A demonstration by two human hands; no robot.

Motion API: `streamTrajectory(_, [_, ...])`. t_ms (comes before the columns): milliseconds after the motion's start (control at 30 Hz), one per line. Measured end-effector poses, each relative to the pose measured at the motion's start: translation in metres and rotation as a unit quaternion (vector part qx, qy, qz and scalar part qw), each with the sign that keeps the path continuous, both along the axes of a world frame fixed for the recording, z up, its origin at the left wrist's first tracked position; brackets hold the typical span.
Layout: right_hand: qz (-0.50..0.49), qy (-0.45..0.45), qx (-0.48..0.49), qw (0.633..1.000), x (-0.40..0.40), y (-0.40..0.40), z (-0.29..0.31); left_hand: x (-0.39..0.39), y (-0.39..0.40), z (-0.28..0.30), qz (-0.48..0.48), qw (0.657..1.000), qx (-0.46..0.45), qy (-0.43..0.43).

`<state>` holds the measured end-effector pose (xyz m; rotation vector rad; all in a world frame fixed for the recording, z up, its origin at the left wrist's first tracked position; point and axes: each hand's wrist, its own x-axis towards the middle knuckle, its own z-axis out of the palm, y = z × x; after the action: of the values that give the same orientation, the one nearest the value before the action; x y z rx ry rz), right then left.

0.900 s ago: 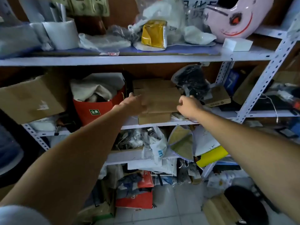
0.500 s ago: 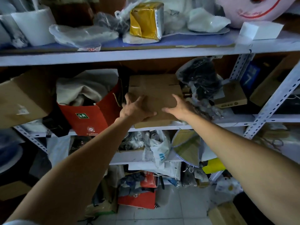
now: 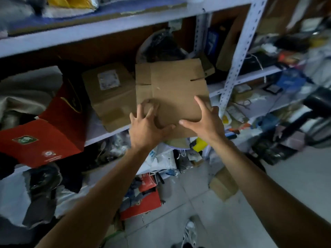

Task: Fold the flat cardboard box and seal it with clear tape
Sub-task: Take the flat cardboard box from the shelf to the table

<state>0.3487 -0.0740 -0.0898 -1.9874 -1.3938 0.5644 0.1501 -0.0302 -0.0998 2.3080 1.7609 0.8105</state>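
Observation:
A flat brown cardboard box (image 3: 172, 86) is held in front of the middle shelf, clear of it, with its flap slits showing at the top. My left hand (image 3: 146, 129) grips its lower left corner, fingers curled over the face. My right hand (image 3: 206, 120) holds the lower right edge, fingers spread on the cardboard. No tape is in view.
A taped brown parcel (image 3: 111, 93) with a label stays on the metal shelf (image 3: 100, 136). A red carton (image 3: 44, 135) sits to the left, and a perforated upright (image 3: 236, 56) stands to the right. Bags and boxes crowd the lower shelves. Grey floor tiles (image 3: 295, 179) lie at lower right.
Both hands have pulled the flat box off the stack on the shelf and towards me. The view has swung down and to the right.

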Motion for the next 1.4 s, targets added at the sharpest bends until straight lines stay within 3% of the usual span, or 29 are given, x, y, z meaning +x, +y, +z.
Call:
streamTrajectory(133, [-0.099,-0.033,-0.009,0.994,0.025,-0.081,-0.017,0.042,-0.038,-0.023,-0.096,0.995,-0.039,-0.008])
streamTrajectory(300, [-0.208,-0.010,-0.040,0.977,0.036,-0.168,-0.031,0.072,-0.091,-0.040,-0.199,0.979,-0.045,-0.023])
streamTrajectory(567, [-0.387,-0.008,-0.040,0.921,0.047,-0.324,-0.039,0.142,-0.192,-0.049,-0.393,0.915,-0.029,-0.083])
streamTrajectory(933, [-0.638,0.011,-0.045,0.769,0.093,-0.574,-0.061,0.290,-0.421,-0.065,-0.623,0.776,-0.075,-0.054])
streamTrajectory(1400, [-0.803,0.024,-0.053,0.593,0.132,-0.832,-0.072,0.422,-0.697,-0.075,-0.794,0.600,-0.103,-0.010])
